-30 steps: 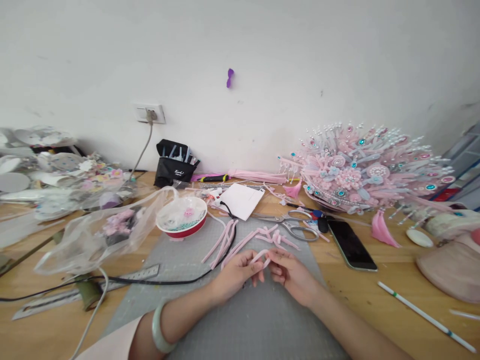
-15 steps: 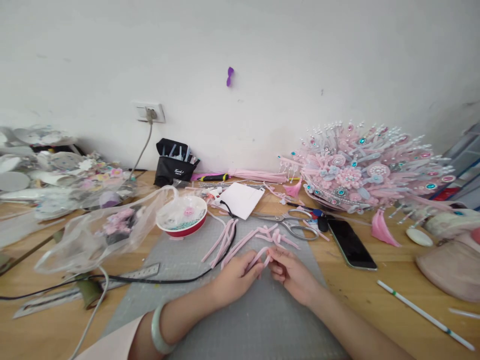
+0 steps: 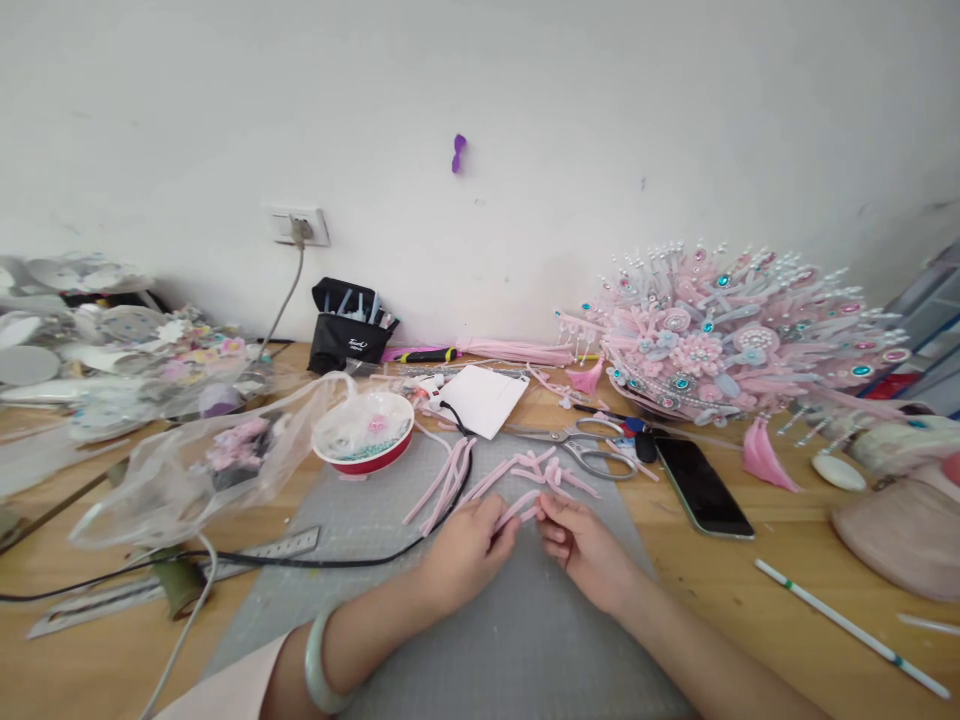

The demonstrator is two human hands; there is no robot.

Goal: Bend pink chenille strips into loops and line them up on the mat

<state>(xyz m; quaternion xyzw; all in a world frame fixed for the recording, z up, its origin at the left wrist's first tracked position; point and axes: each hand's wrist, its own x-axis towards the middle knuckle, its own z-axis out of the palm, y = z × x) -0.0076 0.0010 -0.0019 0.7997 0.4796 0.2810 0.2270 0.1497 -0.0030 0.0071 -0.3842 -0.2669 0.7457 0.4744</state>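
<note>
Above the grey cutting mat (image 3: pixel 480 640), both hands pinch one pink pipe cleaner (image 3: pixel 519 508). My left hand (image 3: pixel 469 550) is closed around its left part, wearing a pale bangle on the wrist. With thumb and fingertips, my right hand (image 3: pixel 581 545) grips the other end; the fingers hide that tip. The strip bows upward slightly between them. Just beyond lie bent pink pipe cleaners (image 3: pixel 547 465) in a loose pile, and a bunch of straighter pink pipe cleaners (image 3: pixel 446 485) rests to the left.
Scissors (image 3: pixel 577 445) and a phone (image 3: pixel 705 487) lie to the right, below a large beaded pink headdress (image 3: pixel 720 340). A red-and-white bowl of beads (image 3: pixel 365 455) stands left. A black cable (image 3: pixel 322 562) crosses the mat near a metal ruler (image 3: pixel 285 543).
The loop in the held pipe cleaner has opened into a flatter bow. My left hand has shifted slightly left, away from the right hand, which stays nearly in place.
</note>
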